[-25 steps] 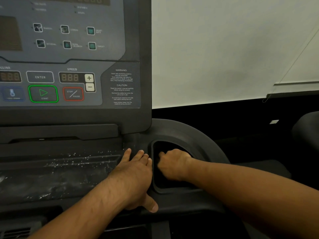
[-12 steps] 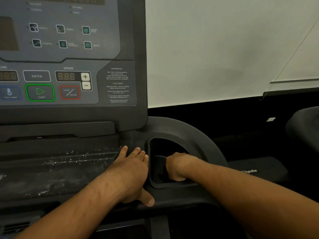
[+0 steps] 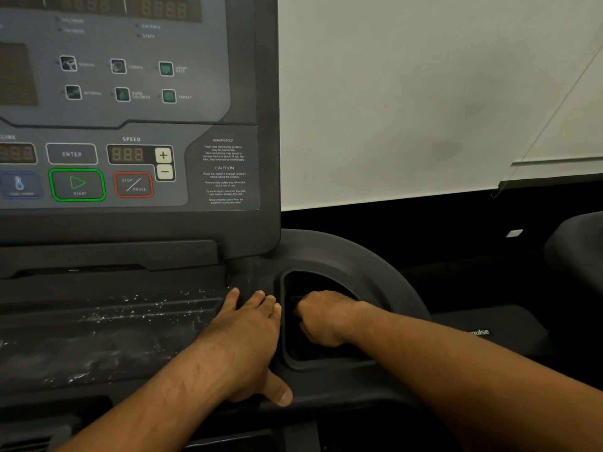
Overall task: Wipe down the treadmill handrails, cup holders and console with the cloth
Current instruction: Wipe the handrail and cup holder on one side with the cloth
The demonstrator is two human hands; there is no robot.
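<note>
Right hand fisted on dark cloth (barely visible) inside black cup holder; left hand flat, fingers straight, beside it.

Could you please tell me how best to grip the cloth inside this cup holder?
Bunched in the fist, entering from above: the cup holder is a deep pocket open only at the top. The right hand does so; the cloth barely shows at its fingers.

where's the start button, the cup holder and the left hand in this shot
start button (image 3: 77, 184), head view, middle of the green-outlined button
cup holder (image 3: 319, 365), head view, its lower rim
left hand (image 3: 248, 340), head view, back of the hand
</note>
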